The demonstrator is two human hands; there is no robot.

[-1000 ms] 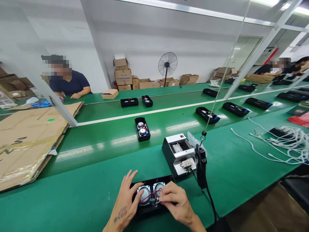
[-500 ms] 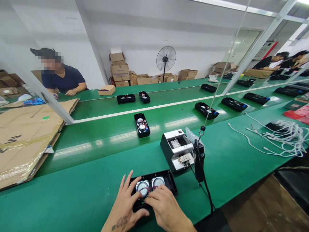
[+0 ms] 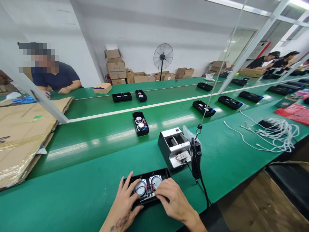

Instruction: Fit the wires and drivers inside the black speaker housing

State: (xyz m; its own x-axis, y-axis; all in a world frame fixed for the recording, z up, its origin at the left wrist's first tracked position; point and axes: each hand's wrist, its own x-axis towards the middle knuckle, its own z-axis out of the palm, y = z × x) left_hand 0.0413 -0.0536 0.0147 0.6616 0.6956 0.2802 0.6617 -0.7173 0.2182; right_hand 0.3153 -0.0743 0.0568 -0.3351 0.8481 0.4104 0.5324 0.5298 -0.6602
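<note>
A black speaker housing [image 3: 148, 202] lies on the green bench in front of me, with two round silver-backed speakers [image 3: 140, 188] and thin red and black wires inside. My left hand [image 3: 125, 199] is spread across its left end, fingers over the far side and thumb at the near edge, holding it. The fingers of my right hand [image 3: 172, 198] are pinched together at the near inner side, below the right speaker [image 3: 155, 182]. At their tips shows a small pale wire connector [image 3: 153, 194], partly covered by the fingers.
Behind the housing stands a black-and-silver machine [image 3: 174, 149]. A black power screwdriver [image 3: 196, 159] hangs on a cord beside it. More housings [image 3: 140, 124] sit on the green conveyor. White cables [image 3: 277, 135] lie right, flattened cardboard [image 3: 29, 129] left. A co-worker [image 3: 56, 75] sits across.
My right hand has moved right along the housing, from near the left speaker to below the right one. My left hand keeps its hold. The view has shifted slightly.
</note>
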